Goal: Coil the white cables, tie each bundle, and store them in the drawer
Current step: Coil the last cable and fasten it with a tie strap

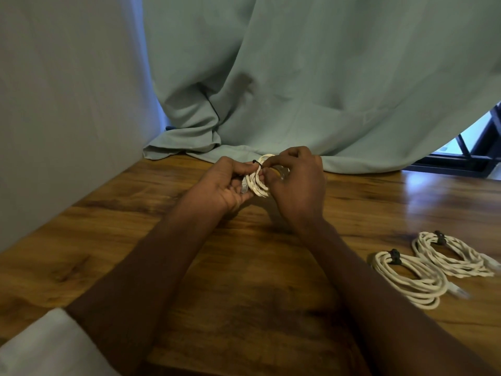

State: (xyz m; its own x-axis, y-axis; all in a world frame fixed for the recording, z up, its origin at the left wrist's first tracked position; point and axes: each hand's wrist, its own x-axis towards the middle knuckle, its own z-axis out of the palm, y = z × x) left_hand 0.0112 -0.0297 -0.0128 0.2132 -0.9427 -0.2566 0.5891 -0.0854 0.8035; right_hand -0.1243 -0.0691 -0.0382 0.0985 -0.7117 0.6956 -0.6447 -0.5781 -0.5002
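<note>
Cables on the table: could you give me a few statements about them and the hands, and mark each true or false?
1. Both hands hold one coil. True; the left hand and right hand grip it together.
2. Two tied bundles lie on the table. True: the near bundle and far bundle, to the right.
3. The bundles' ties are white. False; they are dark.
4. The held coil rests beside the tied bundles. False; it is far from them, near the curtain.
5. An open drawer shows. False; none is visible.
</note>
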